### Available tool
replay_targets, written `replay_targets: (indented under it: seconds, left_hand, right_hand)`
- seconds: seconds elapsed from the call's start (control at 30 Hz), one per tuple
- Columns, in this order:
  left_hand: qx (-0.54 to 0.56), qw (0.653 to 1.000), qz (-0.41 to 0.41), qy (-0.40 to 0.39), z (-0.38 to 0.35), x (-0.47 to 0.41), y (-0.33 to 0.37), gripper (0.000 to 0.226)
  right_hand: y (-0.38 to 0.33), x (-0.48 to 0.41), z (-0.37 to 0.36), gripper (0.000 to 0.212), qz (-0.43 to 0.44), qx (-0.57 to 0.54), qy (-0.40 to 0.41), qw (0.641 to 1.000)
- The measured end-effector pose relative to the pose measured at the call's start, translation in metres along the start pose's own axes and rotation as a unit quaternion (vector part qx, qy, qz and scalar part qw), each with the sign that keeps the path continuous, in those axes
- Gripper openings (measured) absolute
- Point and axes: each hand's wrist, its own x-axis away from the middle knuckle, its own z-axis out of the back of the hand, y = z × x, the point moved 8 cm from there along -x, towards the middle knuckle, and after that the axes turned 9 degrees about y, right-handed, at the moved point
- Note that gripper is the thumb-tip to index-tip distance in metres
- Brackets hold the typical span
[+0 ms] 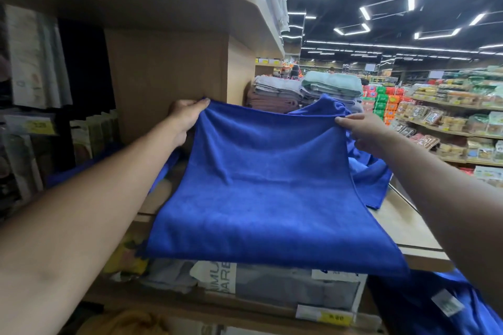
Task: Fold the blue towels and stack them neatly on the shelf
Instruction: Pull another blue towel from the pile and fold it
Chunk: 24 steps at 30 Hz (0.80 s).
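- blue towel (258, 185): spread wide, far edge lifted between both hands, the rest sloping down toward the person and past the front edge of the wooden shelf (402, 223). Single or doubled layer, can't tell.
- left hand (187, 114): closed on the far left corner, fingers curled over the hem, cloth pinched.
- right hand (362, 130): closed on the far right corner, fingertips clamped on the hem.
- Judgement: the fold is only starting. No folded blue stack is visible on the shelf.
- Doing it well:
  - keep the far edge taut and level between the two corners
  - bring the far corners to meet the near ones, hems matched
  - lay it flat on the shelf and smooth the crease before the next fold
- Risk: the near part overhangs the shelf front, so its weight could drag the cloth off or skew the fold. Pulling it fully onto the board first would help.
- loose blue towel (373, 179): bunched just behind the right hand near the shelf's right edge, partly hidden by the held one.
- tagged blue towel (435, 304): white label, lies below the shelf's front right corner.
- wooden panel (168, 76): upright, just behind the left hand.
- folded towel stacks (275, 92): grey, brown and green, farther back along the shelf.
- boxed goods (285, 285): on the lower shelf under the overhang, with a yellow price label (336, 317) at its front edge.
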Motion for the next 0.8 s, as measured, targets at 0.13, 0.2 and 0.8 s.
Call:
replay_targets:
  seconds: [0.13, 0.2, 0.8]
  left_hand:
    - [0.014, 0.999, 0.006, -0.029, 0.006, 0.014, -0.003, 0.022]
    - [0.027, 0.999, -0.002, -0.039, 0.014, 0.025, 0.008, 0.019]
    - [-0.353, 0.857, -0.262, -0.267, 0.127, 0.225, 0.015, 0.008]
  right_hand:
    - [0.008, 0.016, 0.003, 0.023, 0.022, 0.001, -0.006, 1.0]
    - [-0.001, 0.029, 0.013, 0.016, 0.046, -0.013, 0.001, 0.999]
    - [0.019, 0.246, 0.076, 0.02, 0.316, 0.226, -0.225, 0.893]
